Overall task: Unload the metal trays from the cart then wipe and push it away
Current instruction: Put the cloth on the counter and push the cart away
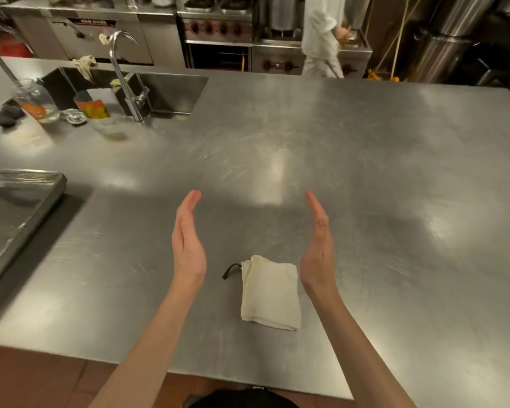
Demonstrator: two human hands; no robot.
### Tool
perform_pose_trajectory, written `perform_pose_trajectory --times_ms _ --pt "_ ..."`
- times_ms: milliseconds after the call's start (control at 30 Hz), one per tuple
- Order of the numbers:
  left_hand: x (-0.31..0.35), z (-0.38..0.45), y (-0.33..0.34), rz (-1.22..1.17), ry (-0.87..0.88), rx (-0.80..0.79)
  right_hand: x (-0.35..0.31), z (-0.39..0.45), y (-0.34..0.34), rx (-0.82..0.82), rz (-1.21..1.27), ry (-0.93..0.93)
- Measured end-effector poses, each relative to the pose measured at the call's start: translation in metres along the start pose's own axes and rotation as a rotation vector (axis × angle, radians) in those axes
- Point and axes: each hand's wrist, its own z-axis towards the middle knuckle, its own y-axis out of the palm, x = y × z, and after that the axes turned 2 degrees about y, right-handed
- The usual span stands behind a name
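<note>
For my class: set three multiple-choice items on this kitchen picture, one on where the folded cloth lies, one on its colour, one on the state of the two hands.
1. The folded cloth lies
A. in the sink
B. on the steel counter between the forearms
C. on the tray

2. Its colour is
A. cream
B. blue
C. red

3. The left hand and right hand are
A. gripping the cloth
B. fists
C. open, palms facing, holding nothing

Key: 1 B, it rests flat on the counter; 2 A, pale off-white fabric; 3 C, fingers straight, apart.
</note>
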Motion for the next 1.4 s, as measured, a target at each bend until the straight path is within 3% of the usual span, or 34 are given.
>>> perform_pose_trajectory --times_ms 300,567,833,1067,1400 --pt "0.058 0.055 -0.070 -0.015 0.201 0.120 -0.075 0.042 0.080 -0.216 0.095 -0.195" --pt "0.096 0.046 -0.191 0.099 0.292 0.322 -0.116 0.019 0.199 -0.486 0.155 -0.247" --pt "0.131 -0.004 -0.342 0.239 0.311 0.626 -0.154 -0.051 0.346 -0.750 0.308 -0.363" --pt "0.157 -0.064 -0.460 0.344 0.306 0.854 -0.181 -0.142 0.448 -0.935 0.423 -0.357" --pt "0.188 -0.152 -0.557 0.426 0.284 1.121 -0.217 -0.258 0.535 -1.170 0.493 -0.354"
